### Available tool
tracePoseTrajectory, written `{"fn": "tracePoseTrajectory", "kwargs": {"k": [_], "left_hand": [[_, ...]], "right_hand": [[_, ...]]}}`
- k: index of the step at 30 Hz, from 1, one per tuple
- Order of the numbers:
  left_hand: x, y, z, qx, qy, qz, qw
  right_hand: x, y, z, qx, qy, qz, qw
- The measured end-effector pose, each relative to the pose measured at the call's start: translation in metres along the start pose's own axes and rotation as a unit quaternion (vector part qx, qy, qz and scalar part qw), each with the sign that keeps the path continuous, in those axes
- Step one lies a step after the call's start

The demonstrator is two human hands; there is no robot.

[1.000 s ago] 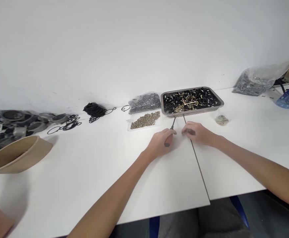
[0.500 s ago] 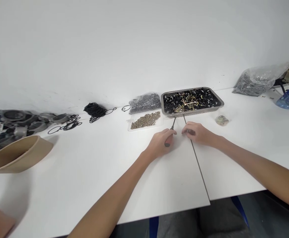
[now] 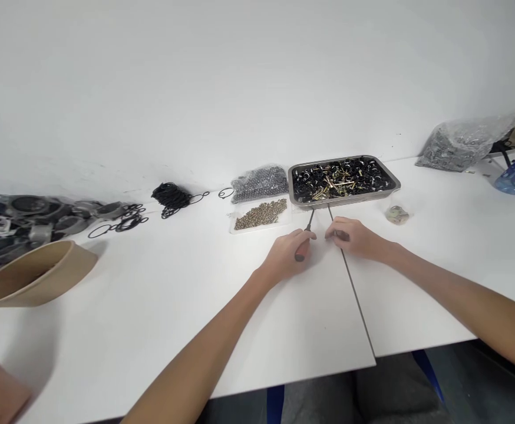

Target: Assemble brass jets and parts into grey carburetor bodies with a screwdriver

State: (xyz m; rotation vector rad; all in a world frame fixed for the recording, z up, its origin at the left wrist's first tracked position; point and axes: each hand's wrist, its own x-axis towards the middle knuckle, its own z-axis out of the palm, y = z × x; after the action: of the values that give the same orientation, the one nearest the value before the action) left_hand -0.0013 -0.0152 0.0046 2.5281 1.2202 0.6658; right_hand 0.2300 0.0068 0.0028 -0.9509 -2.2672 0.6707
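Red-handled screwdriver (image 3: 302, 251) in the left hand (image 3: 280, 257), right hand (image 3: 353, 237) just beside it

Left fingers are wrapped round the handle down near the white table (image 3: 160, 306), dark shaft pointing away toward the metal tray (image 3: 350, 201). Right hand's fingers are curled in by the table seam (image 3: 358, 297); something dark shows under them, but honestly can't tell if it's gripping anything. That tray's just past both hands, loaded with black and gold-coloured bits. Left of it: a clear tray (image 3: 283, 218) of brassy little pieces, bag of dark beads (image 3: 260, 185) behind. Further left, bundled black rings (image 3: 169, 195), then a tan bin (image 3: 78, 266).
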Motion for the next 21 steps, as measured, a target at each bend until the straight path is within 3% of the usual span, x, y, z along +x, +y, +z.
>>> {"fn": "tracePoseTrajectory", "kwargs": {"k": [21], "left_hand": [[-0.0008, 0.0002, -0.0012, -0.004, -0.001, 0.001, 1.000]], "right_hand": [[0.0009, -0.0012, -0.0001, 0.001, 0.000, -0.004, 1.000]]}}
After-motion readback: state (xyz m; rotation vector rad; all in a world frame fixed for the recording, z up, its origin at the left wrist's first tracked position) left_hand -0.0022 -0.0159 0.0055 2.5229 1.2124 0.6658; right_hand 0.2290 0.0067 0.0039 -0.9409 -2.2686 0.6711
